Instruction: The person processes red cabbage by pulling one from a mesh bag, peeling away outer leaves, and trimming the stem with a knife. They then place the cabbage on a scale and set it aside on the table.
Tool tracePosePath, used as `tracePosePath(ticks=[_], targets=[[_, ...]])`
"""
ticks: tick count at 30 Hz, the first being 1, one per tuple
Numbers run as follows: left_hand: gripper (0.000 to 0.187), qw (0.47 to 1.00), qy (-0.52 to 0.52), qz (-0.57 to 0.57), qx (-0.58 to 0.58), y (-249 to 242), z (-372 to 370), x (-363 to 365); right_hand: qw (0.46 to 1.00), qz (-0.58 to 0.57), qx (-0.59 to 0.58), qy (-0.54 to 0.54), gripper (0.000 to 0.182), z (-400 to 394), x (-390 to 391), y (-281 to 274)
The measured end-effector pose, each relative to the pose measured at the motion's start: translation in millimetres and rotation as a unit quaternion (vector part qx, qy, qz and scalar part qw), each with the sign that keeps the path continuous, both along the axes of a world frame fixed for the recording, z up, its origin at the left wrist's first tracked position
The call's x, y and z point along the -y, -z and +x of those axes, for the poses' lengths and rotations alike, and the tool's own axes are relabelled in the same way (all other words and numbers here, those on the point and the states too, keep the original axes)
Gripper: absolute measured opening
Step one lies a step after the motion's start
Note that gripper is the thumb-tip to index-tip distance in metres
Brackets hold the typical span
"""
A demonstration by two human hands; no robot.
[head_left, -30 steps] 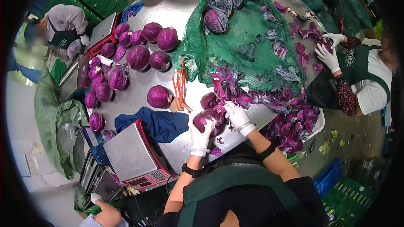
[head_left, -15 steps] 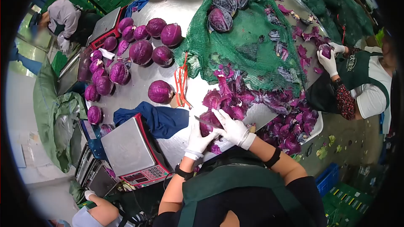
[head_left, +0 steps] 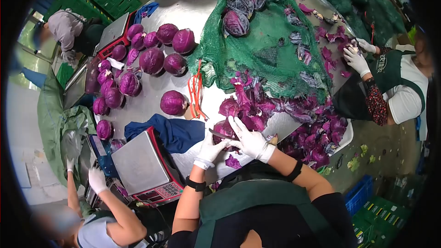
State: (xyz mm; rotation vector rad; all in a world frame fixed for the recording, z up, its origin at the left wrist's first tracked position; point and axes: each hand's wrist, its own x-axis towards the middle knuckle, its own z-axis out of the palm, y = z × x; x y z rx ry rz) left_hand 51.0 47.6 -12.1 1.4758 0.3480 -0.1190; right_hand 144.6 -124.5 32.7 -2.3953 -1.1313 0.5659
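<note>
A red cabbage (head_left: 223, 126) is held low over the near edge of the steel table, between my two white-gloved hands. My left hand (head_left: 210, 150) grips its left side, fingers up along it and thumb across the near side. A knife's dark, narrow blade (head_left: 220, 133) lies across the cabbage; its handle seems hidden in my right hand (head_left: 251, 143), which is closed around it against the right side. Beyond the cabbage lies a heap of loose purple leaves (head_left: 252, 103). One torn leaf piece (head_left: 233, 161) rests just below my hands.
Trimmed cabbages (head_left: 151, 61) stand at the left. A green net sack (head_left: 262, 50) holds untrimmed heads. A scale (head_left: 141, 163) and blue cloth (head_left: 170, 131) sit at my left; a leaf-filled white tub (head_left: 345, 142) is at right. Co-workers stand right (head_left: 390, 78), lower left (head_left: 110, 220) and upper left (head_left: 69, 27).
My hands have shifted slightly left and up, and more of the knife blade shows across the cabbage. A torn leaf lies clearer below. The lower-left co-worker has leaned in with both arms raised.
</note>
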Motion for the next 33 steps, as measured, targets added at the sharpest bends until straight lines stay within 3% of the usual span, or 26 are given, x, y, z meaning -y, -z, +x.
tracePosePath(ticks=[1,6,8,9,10,11,12,14,17,18,19,22,23,24,26,27,28,30,31,32,33], targets=[[0.083,0.999,-0.011,-0.041,-0.033,-4.8,0.7,0.7,0.998,0.044,0.046,0.006,0.072,1.8,-4.1,7.7],[0.083,0.999,-0.016,-0.033,-0.033,3.5,1.7,-0.8,0.999,0.034,0.009,-0.007,0.071,9.6,0.5,12.0],[0.085,0.999,-0.014,-0.048,-0.004,-0.3,4.5,1.0,0.997,0.079,-0.011,-0.008,0.056,13.1,4.3,11.1],[0.085,0.999,-0.014,-0.048,-0.004,-4.5,4.1,0.2,0.982,0.189,-0.006,0.019,0.047,17.0,5.7,28.5],[0.087,0.997,0.037,0.06,0.04,-10.1,3.8,-2.3,0.954,0.297,0.0,0.046,0.038,24.5,0.7,33.8],[0.088,0.978,0.087,0.168,0.084,-13.9,4.3,-6.1,0.939,0.327,0.026,0.106,0.028,32.8,-3.9,37.6],[0.088,0.978,0.088,0.168,0.084,-13.4,0.1,-10.8,0.879,0.173,-0.37,0.245,0.029,40.5,11.0,37.1],[0.091,0.992,0.093,-0.051,-0.074,-14.8,-10.0,-17.8,0.832,0.221,-0.414,0.295,0.031,57.9,22.9,57.4],[0.092,0.99,0.08,-0.097,-0.067,-19.0,-17.6,-19.7,0.819,0.239,-0.416,0.314,0.036,54.9,29.7,54.0],[0.094,0.99,0.082,-0.103,-0.055,-18.6,-19.9,-20.4,0.842,0.25,-0.369,0.305,0.046,45.6,24.7,49.0],[0.094,0.99,0.082,-0.103,-0.056,-18.1,-20.2,-20.3,0.897,0.234,-0.292,0.235,0.052,38.3,22.2,40.7],[0.099,0.995,0.093,0.032,0.01,-15.1,-23.5,-11.9,0.989,0.133,0.013,0.057,0.061,12.0,2.9,21.9],[0.105,0.987,0.079,0.138,0.016,-24.4,-16.4,-3.1,0.995,0.079,-0.048,0.025,0.052,9.0,-7.4,8.8],[0.103,0.976,0.09,0.2,0.011,-38.5,-14.0,4.3,0.989,0.019,-0.126,0.069,0.041,13.2,-16.7,-6.5],[0.1,0.928,0.034,0.371,0.004,-36.6,-12.5,19.1,0.972,0.194,-0.085,0.105,0.036,22.3,-26.6,48.8],[0.095,0.905,0.037,0.423,0.017,-21.1,-17.4,16.3,0.984,0.112,-0.073,0.119,0.036,38.4,-28.2,52.8],[0.095,0.904,0.035,0.426,0.018,-10.2,-22.0,11.0,0.974,0.148,-0.039,0.166,0.041,47.8,-23.9,62.8],[0.091,0.974,-0.056,0.22,-0.02,1.8,-32.2,-3.6,0.971,0.124,-0.117,0.17,0.053,61.2,-7.1,66.5],[0.085,0.981,-0.044,0.185,-0.027,-14.3,-29.7,-8.0,0.965,0.162,-0.142,0.148,0.068,52.6,-2.8,71.6],[0.08,0.988,-0.067,0.136,-0.027,1.0,-35.2,-11.1,0.97,0.023,-0.218,0.102,0.078,45.2,-1.5,21.4],[0.079,0.984,-0.079,0.153,-0.036,6.2,-38.2,-10.3,0.977,0.053,-0.195,0.067,0.077,28.9,-1.9,22.2]])
